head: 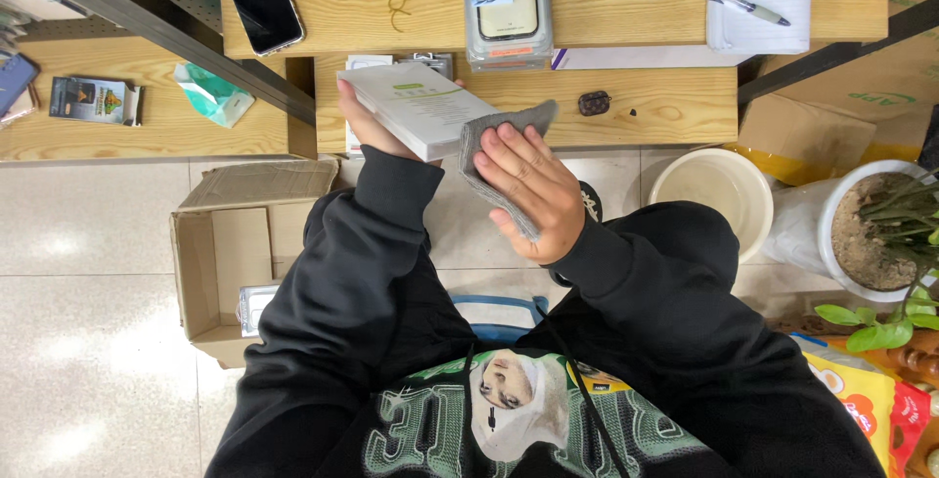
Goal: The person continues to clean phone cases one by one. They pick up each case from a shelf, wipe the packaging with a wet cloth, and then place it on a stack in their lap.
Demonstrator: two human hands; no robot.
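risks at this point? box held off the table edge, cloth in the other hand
1. The left hand holds the white box by one end, over the floor; wiping pressure could tip it out.
2. The right hand only pinches the grey cloth; it may slip.
3. A swing could knock the small dark case.

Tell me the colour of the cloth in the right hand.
Grey: the cloth shows best in the head view.

A flat white box (416,106), tilted, sits upper centre of frame; a grey cloth (489,160) presses against its right edge.
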